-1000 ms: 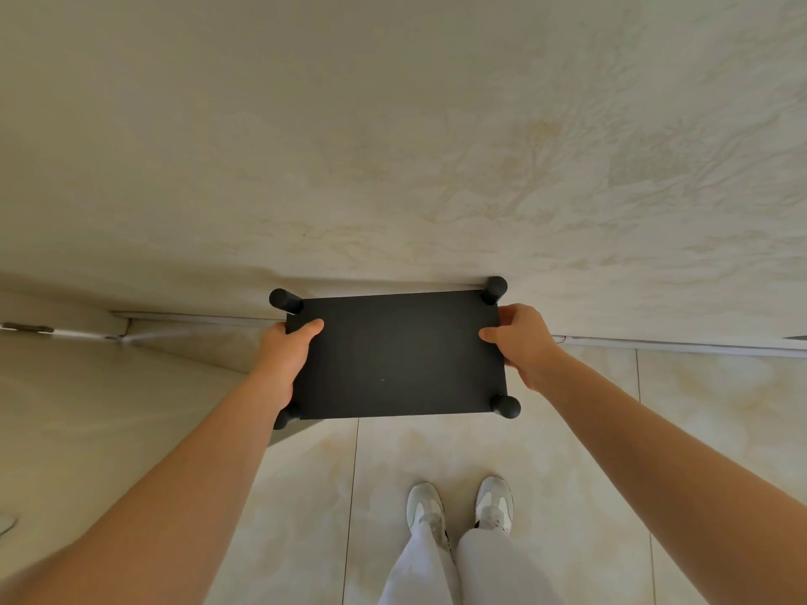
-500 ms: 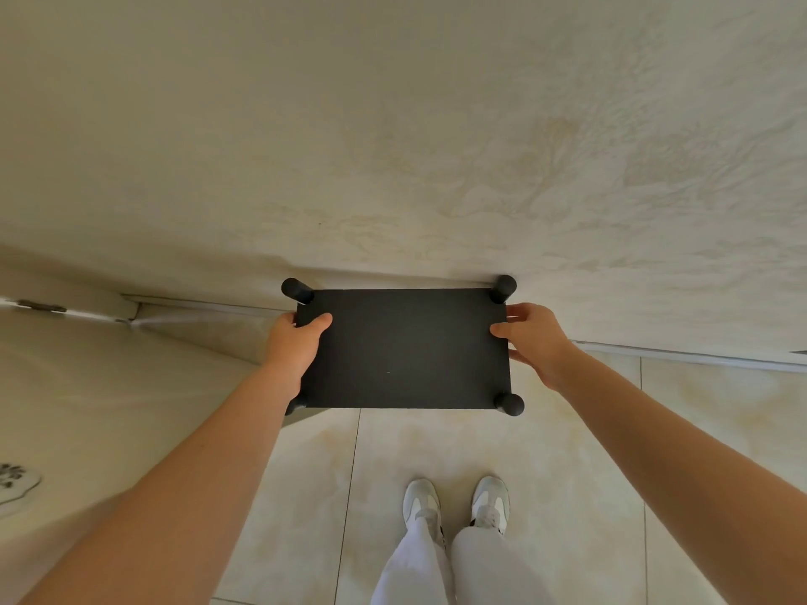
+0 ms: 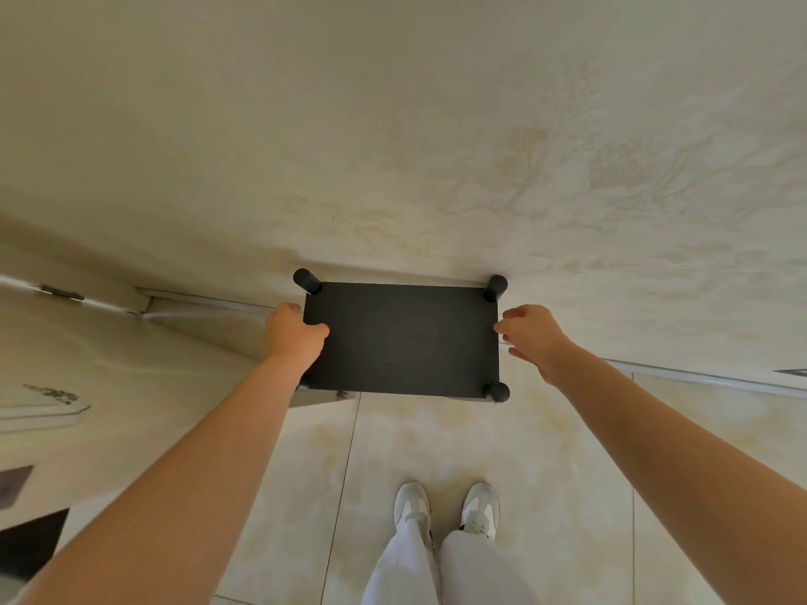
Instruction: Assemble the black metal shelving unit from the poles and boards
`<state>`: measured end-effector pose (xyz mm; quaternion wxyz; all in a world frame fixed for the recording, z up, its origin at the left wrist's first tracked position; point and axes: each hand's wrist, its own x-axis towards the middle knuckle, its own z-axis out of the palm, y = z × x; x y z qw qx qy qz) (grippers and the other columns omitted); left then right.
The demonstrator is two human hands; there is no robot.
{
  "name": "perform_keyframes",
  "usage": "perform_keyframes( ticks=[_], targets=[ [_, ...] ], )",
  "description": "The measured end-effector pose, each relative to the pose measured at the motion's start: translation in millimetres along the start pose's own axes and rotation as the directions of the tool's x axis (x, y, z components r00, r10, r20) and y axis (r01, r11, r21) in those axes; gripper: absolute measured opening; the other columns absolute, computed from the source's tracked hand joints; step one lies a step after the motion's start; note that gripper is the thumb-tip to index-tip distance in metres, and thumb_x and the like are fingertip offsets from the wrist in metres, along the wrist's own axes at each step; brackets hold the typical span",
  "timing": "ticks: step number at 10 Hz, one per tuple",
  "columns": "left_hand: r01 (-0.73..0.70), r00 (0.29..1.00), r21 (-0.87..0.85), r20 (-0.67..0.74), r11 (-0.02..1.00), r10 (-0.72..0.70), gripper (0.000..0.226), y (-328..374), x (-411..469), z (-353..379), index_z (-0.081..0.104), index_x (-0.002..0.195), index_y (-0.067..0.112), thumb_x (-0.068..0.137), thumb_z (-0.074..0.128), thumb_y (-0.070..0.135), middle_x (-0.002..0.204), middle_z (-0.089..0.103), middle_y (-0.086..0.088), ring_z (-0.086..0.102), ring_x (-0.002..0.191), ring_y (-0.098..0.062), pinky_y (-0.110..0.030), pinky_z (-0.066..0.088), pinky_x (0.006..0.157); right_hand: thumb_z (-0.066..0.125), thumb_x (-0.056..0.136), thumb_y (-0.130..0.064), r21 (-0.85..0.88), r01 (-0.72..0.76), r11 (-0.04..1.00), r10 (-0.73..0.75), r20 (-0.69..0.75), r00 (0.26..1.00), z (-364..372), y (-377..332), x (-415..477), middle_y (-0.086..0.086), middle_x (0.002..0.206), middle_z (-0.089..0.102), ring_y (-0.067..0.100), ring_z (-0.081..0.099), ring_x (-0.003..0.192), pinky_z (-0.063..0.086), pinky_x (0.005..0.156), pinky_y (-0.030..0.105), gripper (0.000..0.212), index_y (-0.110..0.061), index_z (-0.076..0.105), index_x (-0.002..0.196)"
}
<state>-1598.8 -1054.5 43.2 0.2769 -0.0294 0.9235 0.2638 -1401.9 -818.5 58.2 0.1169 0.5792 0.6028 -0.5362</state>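
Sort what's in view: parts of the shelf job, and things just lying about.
Job: black rectangular metal shelf board; black round-capped corner poles; left hand gripping the board's left edge; right hand beside its right edge.
Lying about: white flat printed object at the left; dark flat item lower left.

The top board point(image 3: 401, 338) before me is matte black, its pole caps point(image 3: 307, 279) black too. The wall point(image 3: 480, 146) is cream with tan branching veins (marble-like), the floor tiles point(image 3: 546, 451) cloudy beige. My sneakers point(image 3: 412, 508) are white and grey, my trousers point(image 3: 401, 569) white.
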Motion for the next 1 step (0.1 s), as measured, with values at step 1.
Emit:
perform_keyframes(
  ticks=[1],
  targets=[
    [-0.018, 1.000, -0.008, -0.008, 1.000, 0.017, 0.049, 0.4, -18.8, -5.7, 0.046, 0.136, 0.004, 0.092, 0.066, 0.010, 0.135, 0.048, -0.016, 0.047, 0.103, -0.023, -0.032, 0.039, 0.079, 0.055, 0.094, -0.010, -0.033, -0.003, 0.999, 0.003, -0.001, 1.000, -2.0, 0.9, -15.8, 0.018, 0.134, 0.053, 0.032, 0.054, 0.113, 0.049, 0.097, 0.042, 0.042, -0.003, 0.050, 0.135]
  ],
)
